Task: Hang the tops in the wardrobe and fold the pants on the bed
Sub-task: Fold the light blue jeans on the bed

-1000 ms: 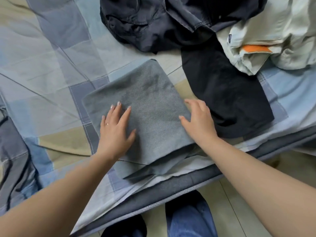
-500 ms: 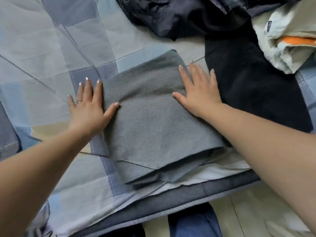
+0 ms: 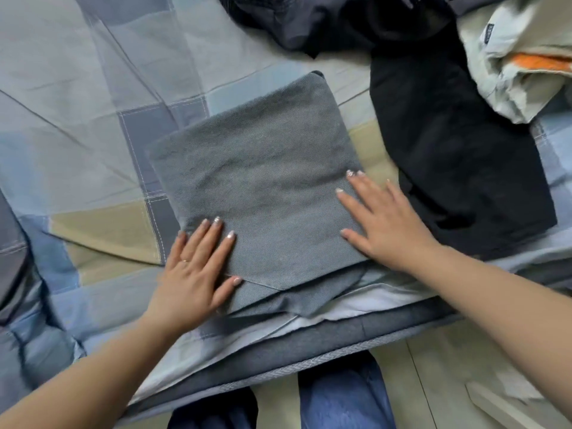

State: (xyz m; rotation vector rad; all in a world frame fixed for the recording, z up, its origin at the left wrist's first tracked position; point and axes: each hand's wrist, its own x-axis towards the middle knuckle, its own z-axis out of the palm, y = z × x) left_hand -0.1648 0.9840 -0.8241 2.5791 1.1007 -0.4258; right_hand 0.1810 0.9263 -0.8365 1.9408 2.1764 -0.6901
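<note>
A pair of grey pants [image 3: 263,187], folded into a rough square, lies on the bed [image 3: 77,103] near its front edge. My left hand [image 3: 198,267] rests flat on the fold's near left corner, fingers straight. My right hand [image 3: 380,221] lies flat on the near right edge, fingers spread, partly over the bedsheet. A black garment [image 3: 448,144] lies flat just right of the grey pants. A dark navy garment [image 3: 325,23] is crumpled at the top. A pale beige garment [image 3: 526,57] with an orange patch is bunched at the top right.
The bed has a blue, grey and tan patchwork sheet. Its dark mattress edge [image 3: 309,351] runs across the bottom, with tiled floor [image 3: 448,382] and my blue-jeaned legs [image 3: 337,397] below it. Grey fabric [image 3: 12,258] lies at the far left.
Both hands slid back toward me along the grey pants: the left from the far left edge to the near left corner, the right from the far right corner to the near right edge.
</note>
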